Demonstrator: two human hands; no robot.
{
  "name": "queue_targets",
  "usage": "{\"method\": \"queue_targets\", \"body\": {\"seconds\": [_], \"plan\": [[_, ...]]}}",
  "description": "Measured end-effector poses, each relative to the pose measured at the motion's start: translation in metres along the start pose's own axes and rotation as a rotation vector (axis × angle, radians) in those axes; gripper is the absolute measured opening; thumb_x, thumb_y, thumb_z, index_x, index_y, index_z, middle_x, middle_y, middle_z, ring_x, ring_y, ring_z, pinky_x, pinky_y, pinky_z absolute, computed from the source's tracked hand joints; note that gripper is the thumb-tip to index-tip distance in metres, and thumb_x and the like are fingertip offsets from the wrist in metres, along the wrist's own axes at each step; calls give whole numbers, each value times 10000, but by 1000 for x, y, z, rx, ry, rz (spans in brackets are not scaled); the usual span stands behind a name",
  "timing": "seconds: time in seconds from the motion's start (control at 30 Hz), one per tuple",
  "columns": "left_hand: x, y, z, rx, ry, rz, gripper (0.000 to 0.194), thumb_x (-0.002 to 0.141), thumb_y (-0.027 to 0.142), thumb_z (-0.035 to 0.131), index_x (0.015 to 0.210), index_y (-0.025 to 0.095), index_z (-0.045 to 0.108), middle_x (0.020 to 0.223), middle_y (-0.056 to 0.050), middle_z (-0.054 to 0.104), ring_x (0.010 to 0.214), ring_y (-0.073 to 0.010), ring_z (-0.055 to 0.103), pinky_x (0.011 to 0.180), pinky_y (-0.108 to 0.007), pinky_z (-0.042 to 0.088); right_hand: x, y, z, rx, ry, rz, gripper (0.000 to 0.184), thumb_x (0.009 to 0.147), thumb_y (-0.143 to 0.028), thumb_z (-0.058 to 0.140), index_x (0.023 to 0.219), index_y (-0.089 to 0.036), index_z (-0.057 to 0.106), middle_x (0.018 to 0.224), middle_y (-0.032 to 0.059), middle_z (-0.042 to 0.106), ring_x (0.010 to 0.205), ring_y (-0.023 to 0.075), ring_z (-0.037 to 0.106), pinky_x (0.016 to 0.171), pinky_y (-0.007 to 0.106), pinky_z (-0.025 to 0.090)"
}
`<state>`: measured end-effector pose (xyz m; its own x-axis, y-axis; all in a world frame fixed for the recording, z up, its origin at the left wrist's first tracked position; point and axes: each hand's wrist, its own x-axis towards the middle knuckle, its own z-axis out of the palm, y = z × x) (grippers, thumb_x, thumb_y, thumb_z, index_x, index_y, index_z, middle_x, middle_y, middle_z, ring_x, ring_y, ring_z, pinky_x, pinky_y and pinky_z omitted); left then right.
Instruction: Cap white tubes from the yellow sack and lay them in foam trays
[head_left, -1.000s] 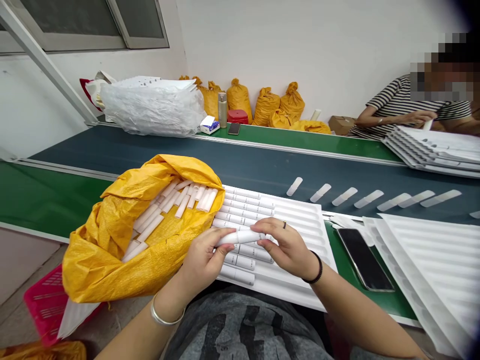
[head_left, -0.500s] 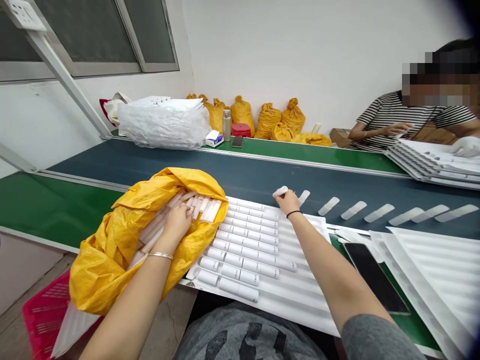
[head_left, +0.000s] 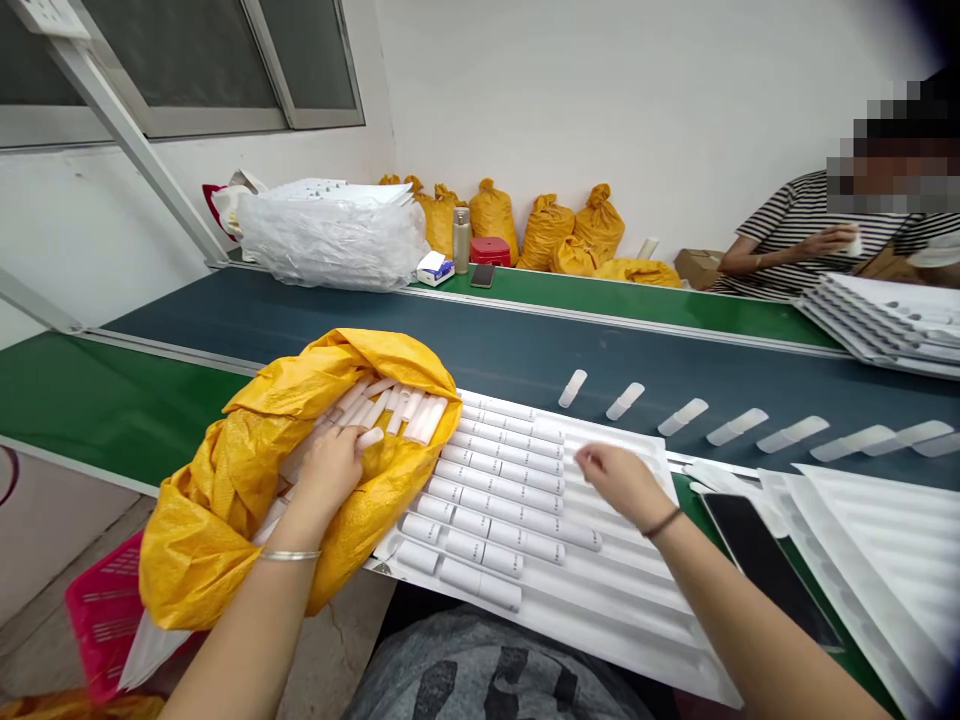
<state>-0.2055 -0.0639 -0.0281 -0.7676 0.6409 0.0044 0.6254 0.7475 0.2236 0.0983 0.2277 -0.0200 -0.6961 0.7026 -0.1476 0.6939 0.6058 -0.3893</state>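
- I see a metallic thermos flask (head_left: 461, 242) upright on the far green bench strip (head_left: 660, 306).
- Just left of the flask I make out a small white-and-blue box (head_left: 433, 268).
- To its right I have a red lidded container (head_left: 491, 252) and, lying flat, a dark smartphone (head_left: 482, 276).
- Behind it I can see knotted yellow sacks (head_left: 547, 238) along the wall.
- Well right of it, I find a cardboard box (head_left: 697, 269), then a person in a striped shirt (head_left: 784, 220).
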Motion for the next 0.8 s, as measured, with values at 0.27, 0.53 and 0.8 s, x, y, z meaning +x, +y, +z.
{"method": "queue_targets", "body": {"seconds": [0.27, 0.53, 0.8], "plan": [[-49, 54, -14, -688, 277, 421, 219, 874, 277, 536, 1076, 197, 561, 1116, -68, 611, 1095, -218, 557, 984, -362, 428, -78, 10, 27, -81, 21, -329, 150, 806, -189, 573, 911, -143, 670, 910, 111, 658, 812, 264, 633, 727, 386, 509], [-88, 123, -6, -514, -175, 728, 311, 935, 257, 450, 1243, 244, 489, 1101, -67, 569, 1019, -201, 544, 921, -360, 451, -88, -40, 3, 483, 117, -542, 263, 893, -296, 553, 1139, -212, 592, 951, 66, 664, 759, 164, 623, 641, 273, 518], [-98, 122, -9, -571, -133, 765, 390, 939, 281, 463, 1327, 240, 462, 1039, -73, 550, 963, -182, 543, 858, -317, 466, -90, -56, -6, 439, 23, -837, 399, 899, -100, 474, 1274, -222, 539, 1136, 111, 540, 1061, 182, 548, 867, 310, 507]]}}
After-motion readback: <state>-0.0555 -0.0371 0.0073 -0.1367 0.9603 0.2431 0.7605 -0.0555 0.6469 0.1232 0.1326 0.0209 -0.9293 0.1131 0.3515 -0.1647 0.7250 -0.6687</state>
